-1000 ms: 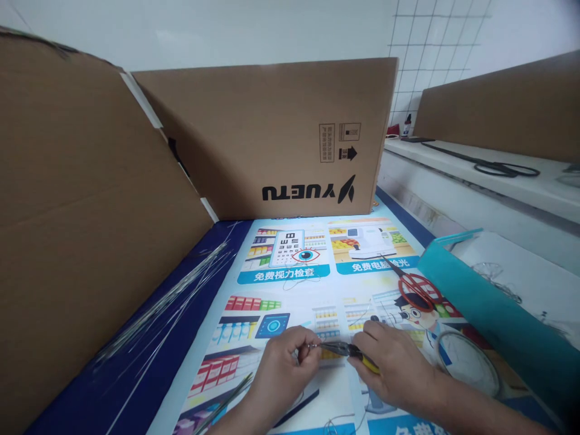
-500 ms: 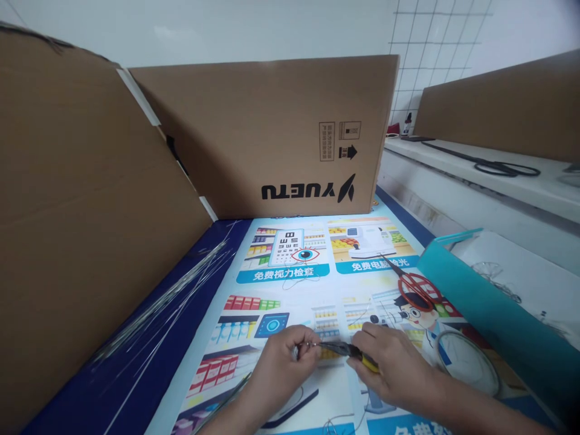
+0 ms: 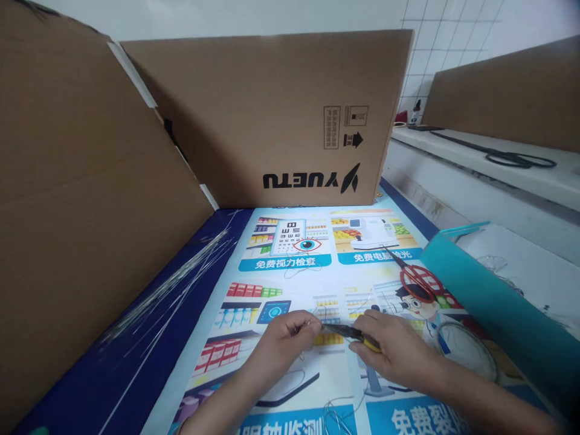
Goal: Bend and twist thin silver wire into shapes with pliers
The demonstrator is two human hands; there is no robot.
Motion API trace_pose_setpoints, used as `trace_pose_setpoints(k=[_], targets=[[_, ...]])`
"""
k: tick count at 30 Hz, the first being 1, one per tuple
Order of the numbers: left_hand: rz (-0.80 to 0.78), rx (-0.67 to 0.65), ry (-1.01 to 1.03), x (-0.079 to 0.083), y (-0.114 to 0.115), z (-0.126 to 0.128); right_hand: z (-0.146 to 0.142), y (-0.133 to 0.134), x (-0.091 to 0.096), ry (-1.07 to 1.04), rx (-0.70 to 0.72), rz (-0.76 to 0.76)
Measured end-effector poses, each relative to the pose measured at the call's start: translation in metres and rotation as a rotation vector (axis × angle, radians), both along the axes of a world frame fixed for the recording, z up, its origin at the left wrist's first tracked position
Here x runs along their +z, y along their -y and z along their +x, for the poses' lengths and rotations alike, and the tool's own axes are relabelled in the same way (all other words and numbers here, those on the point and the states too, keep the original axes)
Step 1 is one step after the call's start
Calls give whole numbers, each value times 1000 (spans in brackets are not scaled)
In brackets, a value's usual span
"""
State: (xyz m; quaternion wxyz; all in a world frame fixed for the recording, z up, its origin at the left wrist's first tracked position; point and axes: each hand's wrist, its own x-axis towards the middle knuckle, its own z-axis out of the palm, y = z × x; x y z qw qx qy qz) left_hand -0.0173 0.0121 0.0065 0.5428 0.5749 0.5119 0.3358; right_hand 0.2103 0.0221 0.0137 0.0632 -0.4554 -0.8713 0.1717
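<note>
My right hand (image 3: 389, 344) is wrapped around needle-nose pliers (image 3: 347, 331) with dark jaws and yellow-and-black handles. The jaws point left and their tip meets the fingertips of my left hand (image 3: 290, 341). Thumb and forefinger of that left hand are pinched on a thin metal wire (image 3: 296, 330), mostly hidden by the fingers. Both hands are just above a printed sheet (image 3: 290, 290). Below them, near the front edge of the view, lies a loose tangle of wire (image 3: 335, 417).
Red-handled scissors (image 3: 417, 283) and a wire coil (image 3: 469, 350) lie to the right. Beside them is a teal box (image 3: 489, 290) with wire pieces. Straight wires (image 3: 172, 278) lie at left. Cardboard panels (image 3: 254, 121) stand behind and left; black scissors (image 3: 507, 156) rest on a ledge.
The view has tipped slightly downward, so the surroundings sit higher in the picture. My hands keep nearly the same pose, with the pliers' tip still at my left fingertips.
</note>
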Motion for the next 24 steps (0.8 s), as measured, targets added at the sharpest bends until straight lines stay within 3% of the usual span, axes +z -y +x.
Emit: trace_pose_setpoints(k=[5,8,12,17,24], targets=[[-23,251,92,-8,-6,-5,3,1,12,76,19,50],[9,393,193,-12,-9,-8,-1,11,19,134,168,82],[21,428,297,-14,-10,-8,0,22,28,188,384,95],[18,467,327,-14,-9,-6,7,26,33,215,389,121],[11,468,339,-17,-9,-6,3,28,17,258,443,194]])
